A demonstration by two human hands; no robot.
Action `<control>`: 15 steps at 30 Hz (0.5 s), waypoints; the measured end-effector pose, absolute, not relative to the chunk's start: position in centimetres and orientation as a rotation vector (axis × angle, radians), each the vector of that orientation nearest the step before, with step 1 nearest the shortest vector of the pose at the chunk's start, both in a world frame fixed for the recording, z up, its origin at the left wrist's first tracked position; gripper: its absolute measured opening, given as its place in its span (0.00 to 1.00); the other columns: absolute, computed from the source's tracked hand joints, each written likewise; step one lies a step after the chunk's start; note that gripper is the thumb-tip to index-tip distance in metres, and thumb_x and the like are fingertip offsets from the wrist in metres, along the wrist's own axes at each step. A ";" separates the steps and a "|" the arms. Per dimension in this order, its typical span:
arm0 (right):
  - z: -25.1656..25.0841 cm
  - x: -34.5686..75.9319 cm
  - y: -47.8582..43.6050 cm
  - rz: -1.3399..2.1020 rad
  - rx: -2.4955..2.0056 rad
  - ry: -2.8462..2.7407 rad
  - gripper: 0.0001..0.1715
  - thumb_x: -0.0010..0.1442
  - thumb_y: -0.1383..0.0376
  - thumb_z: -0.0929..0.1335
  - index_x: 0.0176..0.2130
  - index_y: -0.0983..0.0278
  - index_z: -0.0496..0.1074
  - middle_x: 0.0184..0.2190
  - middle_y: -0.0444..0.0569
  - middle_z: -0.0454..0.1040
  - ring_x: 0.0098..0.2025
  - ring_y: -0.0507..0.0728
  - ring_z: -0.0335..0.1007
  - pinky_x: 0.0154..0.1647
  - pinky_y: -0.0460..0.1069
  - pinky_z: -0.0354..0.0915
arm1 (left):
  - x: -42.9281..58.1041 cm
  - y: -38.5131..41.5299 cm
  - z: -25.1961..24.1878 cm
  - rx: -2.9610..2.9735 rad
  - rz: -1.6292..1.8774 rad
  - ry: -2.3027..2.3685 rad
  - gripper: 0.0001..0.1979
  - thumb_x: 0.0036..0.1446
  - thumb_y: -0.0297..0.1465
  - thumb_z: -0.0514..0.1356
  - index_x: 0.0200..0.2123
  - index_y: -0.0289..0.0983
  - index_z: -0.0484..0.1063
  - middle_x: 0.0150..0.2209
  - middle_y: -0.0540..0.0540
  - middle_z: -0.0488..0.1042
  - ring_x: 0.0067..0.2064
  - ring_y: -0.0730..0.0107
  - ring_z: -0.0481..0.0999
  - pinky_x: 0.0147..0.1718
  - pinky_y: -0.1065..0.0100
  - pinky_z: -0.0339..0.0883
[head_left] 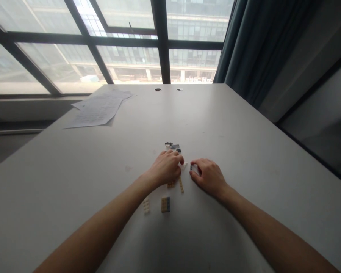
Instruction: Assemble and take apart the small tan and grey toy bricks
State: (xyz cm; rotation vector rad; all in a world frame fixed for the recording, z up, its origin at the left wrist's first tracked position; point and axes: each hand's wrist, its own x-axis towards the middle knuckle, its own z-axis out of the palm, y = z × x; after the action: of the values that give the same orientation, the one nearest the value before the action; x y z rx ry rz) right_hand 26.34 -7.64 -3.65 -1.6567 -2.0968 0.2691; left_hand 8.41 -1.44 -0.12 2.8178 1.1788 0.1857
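Note:
My right hand (207,175) pinches a small grey toy brick (191,167) between thumb and fingertips, just above or on the tabletop. Its fingers are curled inward. To its left, my left hand (167,167) bends over the loose pieces with fingers closed; what they hold, if anything, is hidden. A small white piece (185,164) lies between the hands. Below the left hand are a narrow tan strip (181,185) and a partly covered orange-tan brick (171,185). Nearer me lies a tan-and-blue studded block (165,204), with a cream studded plate (146,206) left of it.
Several small black, grey and white pieces (174,146) lie just beyond my left hand. Printed papers (98,108) overlap at the far left of the white table (244,144). Two round cable holes sit near the far edge, below the window; a dark curtain (244,49) hangs at right.

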 end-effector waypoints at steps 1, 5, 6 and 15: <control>-3.7 26.3 -7.6 0.273 -1.646 -2.103 0.14 0.58 0.63 0.68 0.44 0.64 0.73 0.39 0.50 0.76 0.40 0.58 0.70 0.45 0.51 0.60 | 8.4 -1.4 0.0 2.811 0.177 1.170 0.09 0.52 0.26 0.58 0.35 0.41 0.76 0.37 0.46 0.76 0.42 0.60 0.72 0.42 0.60 0.64; -3.7 26.4 -7.6 0.286 -1.612 -2.113 0.13 0.58 0.64 0.68 0.44 0.64 0.73 0.39 0.50 0.76 0.41 0.58 0.69 0.46 0.51 0.60 | 8.8 -1.7 0.1 2.791 0.165 1.151 0.07 0.53 0.28 0.58 0.33 0.39 0.76 0.36 0.45 0.76 0.42 0.58 0.72 0.43 0.58 0.63; -3.7 26.4 -7.6 0.287 -1.610 -2.113 0.13 0.59 0.64 0.68 0.44 0.64 0.73 0.39 0.50 0.76 0.41 0.58 0.69 0.46 0.51 0.60 | 9.0 -1.8 0.1 2.788 0.164 1.145 0.07 0.53 0.28 0.58 0.33 0.39 0.76 0.36 0.45 0.76 0.42 0.58 0.72 0.42 0.58 0.63; -3.7 26.4 -7.6 0.304 -1.618 -2.099 0.14 0.58 0.63 0.68 0.45 0.64 0.73 0.40 0.51 0.77 0.40 0.58 0.70 0.46 0.51 0.60 | 9.1 -2.1 0.0 2.782 0.151 1.112 0.06 0.52 0.28 0.58 0.33 0.39 0.76 0.36 0.44 0.76 0.42 0.57 0.71 0.42 0.58 0.62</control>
State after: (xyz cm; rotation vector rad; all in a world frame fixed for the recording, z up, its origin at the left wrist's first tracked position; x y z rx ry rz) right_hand 26.38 -7.62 -3.69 -1.6180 -2.0990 0.3040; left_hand 9.15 -2.14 -0.03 2.7823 1.1122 0.1507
